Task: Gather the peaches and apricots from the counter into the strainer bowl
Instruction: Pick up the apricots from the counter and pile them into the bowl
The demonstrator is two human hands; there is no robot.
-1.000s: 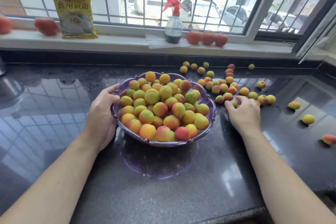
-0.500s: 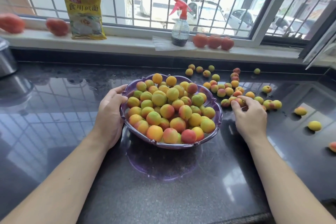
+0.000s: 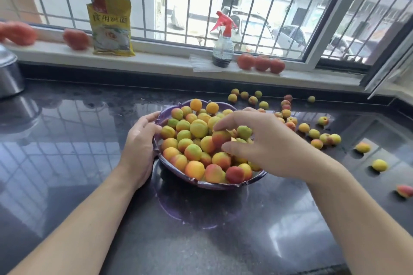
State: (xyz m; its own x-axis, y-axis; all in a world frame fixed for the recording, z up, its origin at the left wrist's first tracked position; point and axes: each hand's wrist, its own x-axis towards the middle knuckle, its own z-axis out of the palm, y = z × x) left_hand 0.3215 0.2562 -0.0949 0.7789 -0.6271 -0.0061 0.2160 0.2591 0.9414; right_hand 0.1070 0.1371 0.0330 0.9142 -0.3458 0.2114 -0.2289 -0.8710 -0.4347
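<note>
The purple strainer bowl (image 3: 223, 185) stands mid-counter, heaped with yellow, orange and red-blushed peaches and apricots (image 3: 194, 152). At its left rim, my left hand (image 3: 138, 147) grips the bowl with the thumb hooked over the edge. Over the right half of the heap hovers my right hand (image 3: 263, 140), its fingers loosely cupped around a few small fruits: a green apricot (image 3: 244, 131) and a reddish one (image 3: 220, 138) show between thumb and fingers. Several loose fruits (image 3: 312, 134) lie on the counter right of the bowl, and more (image 3: 245, 96) sit along the back.
The black polished counter (image 3: 89, 163) reflects the window. On the sill are a yellow packet (image 3: 110, 27), a red-topped spray bottle (image 3: 223, 44) and tomatoes (image 3: 261, 63). A metal pot (image 3: 9, 73) sits far left. Stray fruits (image 3: 380, 165) dot the far right.
My right hand has left the loose fruit on the counter and swung left over the bowl with a few fruits. My left hand stays on the rim; the view has tilted up.
</note>
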